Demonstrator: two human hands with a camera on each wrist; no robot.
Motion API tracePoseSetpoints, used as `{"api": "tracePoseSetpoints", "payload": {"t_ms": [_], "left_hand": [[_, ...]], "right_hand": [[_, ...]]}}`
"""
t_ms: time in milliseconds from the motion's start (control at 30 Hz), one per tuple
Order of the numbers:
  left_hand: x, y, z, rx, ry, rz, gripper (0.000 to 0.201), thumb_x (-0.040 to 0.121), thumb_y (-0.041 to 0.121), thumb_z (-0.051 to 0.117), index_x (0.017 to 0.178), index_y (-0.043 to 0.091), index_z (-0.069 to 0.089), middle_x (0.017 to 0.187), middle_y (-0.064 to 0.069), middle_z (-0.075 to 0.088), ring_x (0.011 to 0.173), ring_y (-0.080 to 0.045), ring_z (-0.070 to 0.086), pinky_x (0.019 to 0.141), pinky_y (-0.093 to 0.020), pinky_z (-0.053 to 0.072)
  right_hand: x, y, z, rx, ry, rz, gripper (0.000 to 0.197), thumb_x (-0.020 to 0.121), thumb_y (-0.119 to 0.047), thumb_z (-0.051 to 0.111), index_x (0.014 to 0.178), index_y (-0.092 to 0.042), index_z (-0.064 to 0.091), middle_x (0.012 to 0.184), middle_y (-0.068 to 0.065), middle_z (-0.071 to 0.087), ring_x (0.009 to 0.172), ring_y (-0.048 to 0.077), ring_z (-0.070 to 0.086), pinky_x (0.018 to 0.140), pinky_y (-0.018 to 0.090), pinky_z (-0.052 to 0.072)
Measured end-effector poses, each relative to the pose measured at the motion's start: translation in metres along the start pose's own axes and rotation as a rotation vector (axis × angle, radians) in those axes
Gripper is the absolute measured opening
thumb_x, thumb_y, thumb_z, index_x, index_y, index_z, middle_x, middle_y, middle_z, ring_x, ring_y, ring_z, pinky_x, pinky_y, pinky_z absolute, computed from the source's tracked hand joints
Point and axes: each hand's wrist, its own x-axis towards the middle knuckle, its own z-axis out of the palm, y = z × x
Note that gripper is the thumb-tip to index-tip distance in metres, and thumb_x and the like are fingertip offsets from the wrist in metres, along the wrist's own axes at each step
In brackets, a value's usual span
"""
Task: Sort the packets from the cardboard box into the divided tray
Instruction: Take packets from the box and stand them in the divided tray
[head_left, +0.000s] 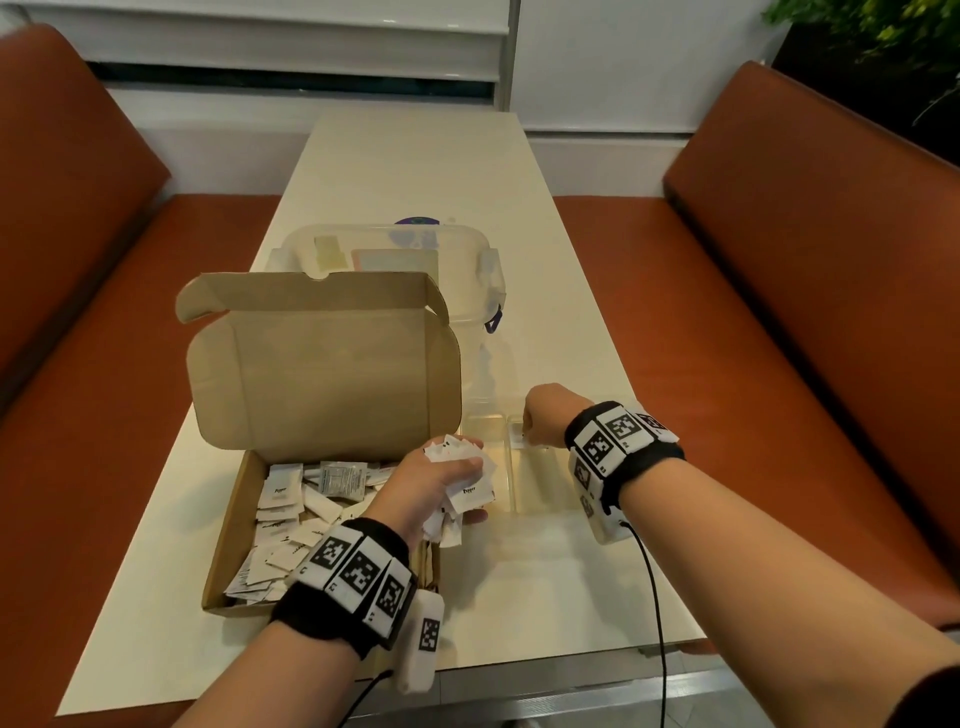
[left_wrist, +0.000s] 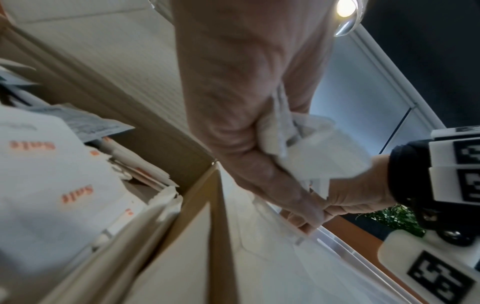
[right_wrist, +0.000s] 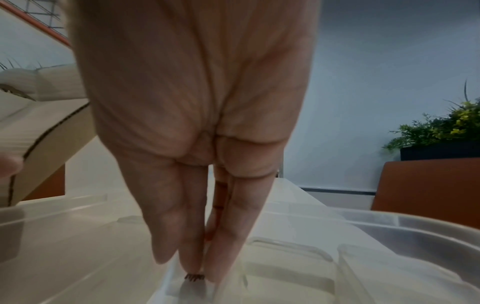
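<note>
Two hands (head_left: 441, 480) (head_left: 543, 415), one box (head_left: 322, 364), one tray (head_left: 540, 499)

box (head_left: 311, 395): brown cardboard, lid up, left | packets (head_left: 291, 519): small white sachets heaped inside | tray (head_left: 540, 483): clear, divided, right beside box

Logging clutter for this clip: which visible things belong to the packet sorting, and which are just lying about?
Part of the job:
cardboard box, open
loose packets inside it
bunch of packets gripped by left hand
divided tray, clear
right hand lowering one packet into it

Lying about:
lidded clear container behind the box
plant
orange benches
</note>
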Motion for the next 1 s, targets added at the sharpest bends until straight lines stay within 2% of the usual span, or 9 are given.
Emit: {"api": "tracePoseSetpoints", "payload": {"t_ms": [100,233,300,367,500,600,667,900,1000], "left_hand": [[0.000,0.000,0.000,0.005,0.000,0.004,0.023,0.090,0.001,0.059,0.111,0.007,0.062,0.105,-0.017,0.059,0.086,-0.030,0.059,0.063,-0.038,0.058],[-0.001,0.000,0.000,0.002,0.000,0.005,0.023,0.089,0.002,0.059,0.112,0.007,0.062,0.103,-0.017,0.060,0.084,-0.029,0.060,0.060,-0.038,0.059],[-0.001,0.000,0.000,0.004,0.002,0.010,0.023,0.089,0.001,0.060,0.111,0.007,0.062,0.104,-0.018,0.061,0.084,-0.029,0.061,0.058,-0.037,0.059],[-0.002,0.001,-0.001,0.000,0.009,0.014,0.022,0.089,0.001,0.060,0.110,0.007,0.062,0.105,-0.018,0.061,0.083,-0.030,0.061,0.057,-0.036,0.058],[-0.003,0.008,-0.007,-0.058,0.040,0.057,0.020,0.089,0.002,0.059,0.108,0.007,0.063,0.108,-0.021,0.061,0.084,-0.032,0.062,0.055,-0.034,0.057],[-0.005,0.019,-0.014,-0.100,0.045,0.121,0.016,0.091,0.003,0.057,0.105,0.007,0.062,0.101,-0.020,0.061,0.077,-0.029,0.063,0.055,-0.034,0.058],[-0.007,0.025,-0.018,-0.132,0.037,0.161,0.014,0.092,0.003,0.056,0.104,0.008,0.062,0.097,-0.018,0.061,0.076,-0.028,0.063,0.055,-0.034,0.058],[-0.009,0.036,-0.032,-0.232,0.067,0.272,0.020,0.092,0.003,0.055,0.111,0.008,0.058,0.091,-0.017,0.062,0.073,-0.027,0.064,0.054,-0.032,0.058],[-0.009,0.039,-0.036,-0.200,0.084,0.296,0.014,0.092,0.004,0.054,0.102,0.011,0.061,0.086,-0.015,0.063,0.068,-0.024,0.066,0.058,-0.034,0.057]], "right_hand": [[-0.001,-0.002,0.004,0.007,0.024,-0.017,0.023,0.094,-0.005,0.047,0.110,0.002,0.062,0.113,0.017,0.062,0.085,0.021,0.050,0.087,0.028,0.046],[-0.004,-0.001,0.006,0.061,0.053,-0.032,0.024,0.093,-0.007,0.047,0.109,0.002,0.063,0.103,0.013,0.059,0.092,0.024,0.055,0.088,0.028,0.046],[-0.006,-0.001,0.004,0.141,0.063,-0.039,0.027,0.095,-0.009,0.048,0.114,0.002,0.064,0.113,0.013,0.063,0.103,0.026,0.059,0.094,0.029,0.047],[-0.010,-0.003,0.002,0.241,0.116,-0.060,0.026,0.095,-0.011,0.049,0.112,-0.002,0.066,0.114,0.012,0.065,0.105,0.024,0.060,0.092,0.027,0.047],[-0.021,-0.014,0.004,0.473,0.268,-0.090,0.020,0.093,-0.012,0.052,0.098,-0.002,0.068,0.094,0.011,0.068,0.086,0.022,0.065,0.076,0.026,0.051],[-0.030,-0.029,0.017,0.680,0.258,-0.091,0.013,0.093,-0.012,0.054,0.087,-0.005,0.064,0.075,0.004,0.062,0.059,0.014,0.064,0.057,0.020,0.053],[-0.034,-0.038,0.024,0.747,0.232,-0.090,0.012,0.092,-0.012,0.056,0.083,-0.010,0.062,0.069,0.003,0.062,0.051,0.009,0.061,0.049,0.016,0.051],[-0.038,-0.063,0.031,0.849,0.225,-0.036,0.013,0.092,-0.009,0.054,0.079,-0.010,0.055,0.070,0.008,0.064,0.048,0.011,0.060,0.048,0.017,0.052],[-0.041,-0.075,0.031,0.823,0.195,-0.056,0.013,0.091,-0.007,0.055,0.077,-0.009,0.055,0.069,0.009,0.063,0.045,0.011,0.059,0.044,0.016,0.050]]}}
